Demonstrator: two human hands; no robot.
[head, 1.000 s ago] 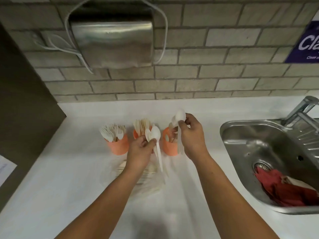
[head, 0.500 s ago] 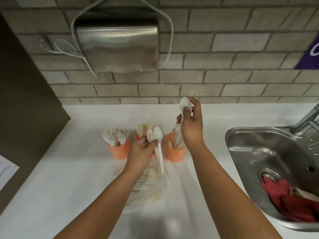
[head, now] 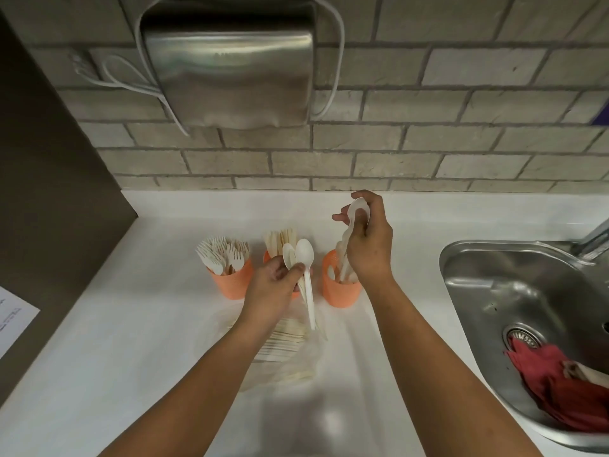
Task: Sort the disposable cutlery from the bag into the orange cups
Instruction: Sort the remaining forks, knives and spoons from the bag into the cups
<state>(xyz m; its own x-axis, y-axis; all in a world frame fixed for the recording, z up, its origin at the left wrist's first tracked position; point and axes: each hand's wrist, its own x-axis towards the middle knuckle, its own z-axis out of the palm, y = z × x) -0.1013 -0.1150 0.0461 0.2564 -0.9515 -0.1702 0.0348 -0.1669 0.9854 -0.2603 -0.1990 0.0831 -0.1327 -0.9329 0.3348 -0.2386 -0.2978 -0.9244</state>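
Three orange cups stand in a row on the white counter. The left cup (head: pixel 231 282) holds forks, the middle cup (head: pixel 267 257) is mostly hidden behind my left hand and holds flat wooden pieces, and the right cup (head: pixel 339 291) holds spoons. My left hand (head: pixel 272 288) grips a few white spoons (head: pixel 304 258), bowls up, in front of the middle cup. My right hand (head: pixel 370 245) pinches one white spoon (head: pixel 357 209) by its bowl above the right cup, handle pointing down into it. The clear bag (head: pixel 290 354) with more cutlery lies under my left forearm.
A steel sink (head: pixel 514 291) with a red cloth (head: pixel 566 394) lies at the right, with a tap at its far edge. A metal dispenser (head: pixel 230 70) hangs on the brick wall above the cups. A dark panel bounds the counter's left, with a paper sheet (head: pixel 13 321) below.
My right hand lifted its spoon up above the right cup, handle pointing down into it. My left hand kept its spoons in front of the middle cup. The camera view shifted slightly.
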